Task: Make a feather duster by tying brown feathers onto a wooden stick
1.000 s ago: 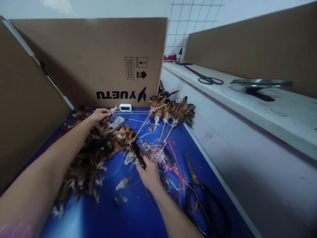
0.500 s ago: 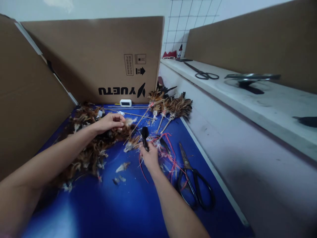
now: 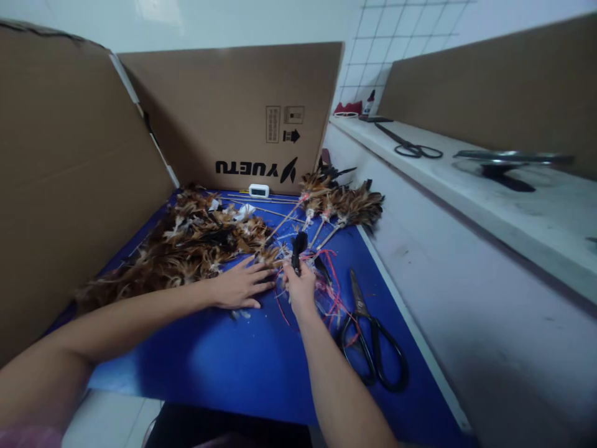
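Note:
My left hand (image 3: 240, 287) lies flat on the blue tabletop (image 3: 200, 354), fingers spread, over a few loose feathers. My right hand (image 3: 301, 287) is closed around a small bundle of black feathers (image 3: 299, 249), which points upward out of the grip. Red string (image 3: 334, 302) lies tangled beside the right wrist. A heap of brown feathers (image 3: 172, 261) spreads behind and left of my left hand. Beyond my right hand, feather bundles (image 3: 357, 208) tied onto thin sticks (image 3: 326, 236) rest together. Large black-handled scissors (image 3: 375, 342) lie open to the right of my right forearm.
Cardboard panels (image 3: 200, 112) stand along the left and back of the table. A small white device with a display (image 3: 259, 191) sits at the back. Along the right runs a raised white ledge (image 3: 448, 171) with another pair of scissors (image 3: 410, 148) and a dark red object (image 3: 349, 108).
My left hand has come down from above the feather heap, nearer to me, and its pinched fingers have spread flat. My right hand still grips the black feathers. The whole view has shifted.

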The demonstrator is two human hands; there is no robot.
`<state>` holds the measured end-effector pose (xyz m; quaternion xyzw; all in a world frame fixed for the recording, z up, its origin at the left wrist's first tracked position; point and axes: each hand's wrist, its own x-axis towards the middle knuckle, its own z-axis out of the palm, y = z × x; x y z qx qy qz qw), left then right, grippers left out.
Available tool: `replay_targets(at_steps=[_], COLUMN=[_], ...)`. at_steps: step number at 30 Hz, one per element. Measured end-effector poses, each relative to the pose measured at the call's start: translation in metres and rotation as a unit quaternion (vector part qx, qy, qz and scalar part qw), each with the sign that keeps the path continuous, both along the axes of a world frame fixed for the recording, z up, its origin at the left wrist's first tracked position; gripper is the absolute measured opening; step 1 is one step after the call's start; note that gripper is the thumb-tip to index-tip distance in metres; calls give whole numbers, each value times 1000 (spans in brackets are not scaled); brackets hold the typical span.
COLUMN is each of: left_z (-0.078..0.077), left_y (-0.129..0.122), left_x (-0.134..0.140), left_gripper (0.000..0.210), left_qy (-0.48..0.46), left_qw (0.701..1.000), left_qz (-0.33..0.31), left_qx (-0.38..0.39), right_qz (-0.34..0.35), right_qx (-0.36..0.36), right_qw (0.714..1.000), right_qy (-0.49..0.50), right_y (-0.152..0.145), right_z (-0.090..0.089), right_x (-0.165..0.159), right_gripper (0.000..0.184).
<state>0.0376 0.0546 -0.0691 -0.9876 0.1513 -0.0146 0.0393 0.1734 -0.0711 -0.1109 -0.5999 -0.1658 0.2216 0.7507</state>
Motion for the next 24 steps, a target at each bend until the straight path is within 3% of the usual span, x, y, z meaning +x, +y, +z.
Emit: replay_targets(at_steps=[3,6,10,13,16,19,22,24], left_z=[-11,-10,3,17,25,18,-1,-15], left_y=[15,42,78,89,80,58,37,28], left_x=[-9,-29,-68,-106,-150,-196,-231,-244], left_gripper=[49,41,45,40,40,50,64,73], left_qy=[-14,-24,-16,-70,-191,-265,-251,-195], left_qw=[999,998,990,978,927,842,750,723], left_qz=[15,37,125,196,322,470,610,662], left_qx=[26,50,56,15,-5,8,39,31], right_qz=[-1,-3,15,20,20,22,30,35], right_qx=[-5,-20,-42,-62,-73,-84,-97,-107], right_qw=[1000,1000,998,996,995,994,990,987], right_qy=[3,-18,-43,-62,-65,-73,-100,-117], right_y=[-1,-1,-1,-1,-1,0,1,1], right_z=[0,-3,-4,-2,-2,-6,-11,-13], right_x=[-2,-3,-4,-5,-5,-3,-2,-1], right_gripper=[24,25,26,27,28,30,30,30])
